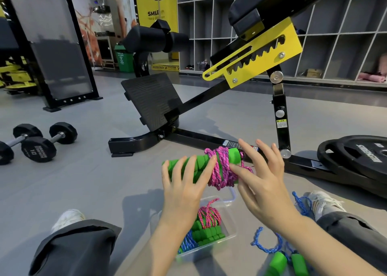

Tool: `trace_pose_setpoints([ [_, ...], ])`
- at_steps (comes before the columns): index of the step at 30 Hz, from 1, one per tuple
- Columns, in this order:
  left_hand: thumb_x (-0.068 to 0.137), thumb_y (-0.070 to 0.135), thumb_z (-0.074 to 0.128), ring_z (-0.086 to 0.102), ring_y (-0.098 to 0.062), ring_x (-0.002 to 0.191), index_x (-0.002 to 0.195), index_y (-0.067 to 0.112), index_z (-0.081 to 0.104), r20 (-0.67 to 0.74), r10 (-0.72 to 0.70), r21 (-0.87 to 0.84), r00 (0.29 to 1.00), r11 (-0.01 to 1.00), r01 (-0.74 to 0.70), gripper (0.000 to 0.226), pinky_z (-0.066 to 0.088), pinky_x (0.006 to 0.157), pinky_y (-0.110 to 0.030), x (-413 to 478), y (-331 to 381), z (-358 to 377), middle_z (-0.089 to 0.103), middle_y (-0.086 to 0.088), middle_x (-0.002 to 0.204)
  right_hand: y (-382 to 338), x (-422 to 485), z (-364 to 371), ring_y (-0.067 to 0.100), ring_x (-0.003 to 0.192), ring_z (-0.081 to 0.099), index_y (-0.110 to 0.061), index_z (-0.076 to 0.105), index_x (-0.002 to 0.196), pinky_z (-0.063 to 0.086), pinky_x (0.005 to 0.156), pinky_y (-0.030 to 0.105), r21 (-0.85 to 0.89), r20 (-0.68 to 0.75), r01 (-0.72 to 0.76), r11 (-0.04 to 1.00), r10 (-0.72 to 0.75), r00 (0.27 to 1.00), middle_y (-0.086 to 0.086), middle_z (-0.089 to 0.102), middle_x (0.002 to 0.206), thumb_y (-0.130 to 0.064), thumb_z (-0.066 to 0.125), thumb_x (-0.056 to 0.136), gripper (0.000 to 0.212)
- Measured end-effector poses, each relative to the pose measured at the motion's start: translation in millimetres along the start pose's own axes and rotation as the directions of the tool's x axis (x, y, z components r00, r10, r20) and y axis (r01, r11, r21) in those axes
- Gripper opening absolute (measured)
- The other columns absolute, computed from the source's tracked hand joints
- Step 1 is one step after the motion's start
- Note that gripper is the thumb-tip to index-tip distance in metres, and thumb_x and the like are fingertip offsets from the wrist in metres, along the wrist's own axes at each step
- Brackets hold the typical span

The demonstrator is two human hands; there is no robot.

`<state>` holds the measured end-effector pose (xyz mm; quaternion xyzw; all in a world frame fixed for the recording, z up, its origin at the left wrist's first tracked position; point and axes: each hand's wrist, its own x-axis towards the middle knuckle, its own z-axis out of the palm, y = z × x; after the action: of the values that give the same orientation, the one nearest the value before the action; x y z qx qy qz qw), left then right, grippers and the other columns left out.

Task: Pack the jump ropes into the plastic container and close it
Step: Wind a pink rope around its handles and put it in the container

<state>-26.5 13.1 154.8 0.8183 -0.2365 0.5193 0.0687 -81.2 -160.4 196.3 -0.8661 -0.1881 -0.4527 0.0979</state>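
Nearest my lens lies a loose blue jump rope (pixel 276 263), its two green handles on the floor (pixel 104 181) just right of the plastic container (pixel 230 223). Whether the blue cord by the right shoe (pixel 322 202) belongs to that rope, I cannot tell. The container sits open on the floor, and I see no lid for it.

Inside it I count two packed ropes: one pink-corded bundle (pixel 208 217) and, nearer me, one blue-corded bundle (pixel 188 242).

Held in the air above the container's far end is the pink jump rope (pixel 223 165). Its green handles are laid together with the cord wound round them. Its long axis runs left to right, with the right end tipped a little higher.

The left hand (pixel 184 192) wraps the handles and carries the weight. The right hand (pixel 263 183) is splayed, fingers straight, with the forefinger pressing on the winding. Both hands are close together on this one bundle.

I judge the way in is down and slightly toward me, with the left hand leading. That makes four ropes by my count.
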Motion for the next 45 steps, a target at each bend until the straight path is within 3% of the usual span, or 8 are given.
trace_pose_setpoints([
  [12, 0.084, 0.016, 0.044, 0.048, -0.031, 0.104, 0.136, 0.022, 0.046, -0.004, 0.005, 0.020, 1.000, 1.000, -0.005, 0.052, 0.043, 0.091, -0.060, -1, -2, 1, 0.048, -0.012, 0.114, 15, 27, -9, 0.023, 0.140, 0.007, -0.022, 0.070, 0.083, 0.011, 0.111, 0.052, 0.164, 0.319, -0.215, 0.963, 0.154, 0.935, 0.007, 0.036, 0.147, -0.046, 0.043, 0.086, 0.036],
  [17, 0.085, -0.009, 0.027, 0.050, -0.035, 0.099, 0.153, 0.029, 0.014, 0.060, 0.066, 0.134, 0.996, 0.988, -0.074, 0.078, 0.044, 0.087, -0.058, -5, 2, 2, 0.048, -0.014, 0.110, 10, 25, -6, 0.019, 0.140, 0.002, -0.015, 0.065, 0.076, -0.004, 0.111, 0.039, 0.141, 0.349, -0.203, 0.969, 0.143, 0.926, 0.006, 0.033, 0.149, -0.022, 0.056, 0.087, 0.016],
  [20, 0.079, -0.002, 0.050, 0.054, -0.036, 0.090, 0.153, 0.031, 0.008, 0.115, 0.091, 0.131, 0.989, 0.986, -0.106, 0.091, 0.046, 0.075, -0.054, -7, 7, 4, 0.047, -0.014, 0.107, 9, 22, -4, 0.015, 0.141, -0.005, -0.013, 0.063, 0.078, -0.016, 0.110, 0.027, 0.124, 0.383, -0.214, 0.969, 0.152, 0.911, 0.001, 0.026, 0.152, -0.014, 0.058, 0.089, 0.012],
  [23, 0.074, -0.005, 0.039, 0.052, -0.035, 0.091, 0.152, 0.034, 0.008, 0.156, 0.097, 0.115, 0.983, 0.987, -0.115, 0.092, 0.046, 0.074, -0.054, -8, 9, 6, 0.043, -0.014, 0.109, 8, 18, -1, 0.016, 0.141, -0.001, -0.013, 0.061, 0.073, -0.008, 0.111, 0.037, 0.123, 0.358, -0.202, 0.972, 0.147, 0.922, 0.005, 0.032, 0.150, -0.012, 0.059, 0.087, 0.013],
  [26, 0.068, 0.002, 0.067, 0.048, -0.035, 0.095, 0.151, 0.037, 0.012, 0.183, 0.070, 0.092, 0.981, 0.992, -0.088, 0.106, 0.045, 0.079, -0.057, -8, 8, 10, 0.042, -0.014, 0.110, 4, 14, 4, 0.022, 0.138, 0.009, -0.015, 0.059, 0.072, 0.008, 0.110, 0.050, 0.123, 0.276, -0.215, 0.969, 0.175, 0.945, 0.010, 0.040, 0.144, -0.015, 0.056, 0.083, 0.011],
  [36, 0.062, -0.003, 0.014, 0.046, -0.035, 0.096, 0.139, 0.035, 0.036, 0.291, 0.017, 0.006, 0.956, 1.000, -0.020, 0.088, 0.047, 0.078, -0.060, -9, 9, 12, 0.042, -0.015, 0.108, -15, 0, 25, 0.029, 0.133, 0.016, -0.005, 0.054, 0.075, 0.024, 0.108, 0.055, 0.116, 0.018, -0.447, 0.887, 0.448, 0.894, 0.022, 0.037, 0.142, -0.002, 0.052, 0.085, 0.011],
  [40, 0.054, -0.006, 0.028, 0.052, -0.036, 0.092, 0.138, 0.034, 0.037, 0.321, 0.020, 0.006, 0.947, 1.000, -0.023, 0.094, 0.047, 0.077, -0.060, -10, 8, 12, 0.043, -0.014, 0.106, -16, 1, 34, 0.027, 0.137, 0.017, -0.004, 0.059, 0.080, 0.019, 0.111, 0.043, 0.141, 0.072, -0.614, 0.777, 0.610, 0.789, 0.015, 0.034, 0.146, -0.003, 0.053, 0.089, 0.010],
  [45, 0.041, -0.005, 0.051, 0.055, -0.036, 0.092, 0.139, 0.036, 0.035, 0.360, 0.031, 0.015, 0.932, 0.999, -0.039, 0.108, 0.047, 0.079, -0.060, -10, 9, 11, 0.045, -0.014, 0.106, -9, -5, 34, 0.029, 0.138, 0.017, -0.007, 0.062, 0.081, 0.019, 0.109, 0.044, 0.065, 0.130, -0.569, 0.820, 0.558, 0.819, 0.015, 0.041, 0.141, -0.009, 0.058, 0.087, 0.008],
])
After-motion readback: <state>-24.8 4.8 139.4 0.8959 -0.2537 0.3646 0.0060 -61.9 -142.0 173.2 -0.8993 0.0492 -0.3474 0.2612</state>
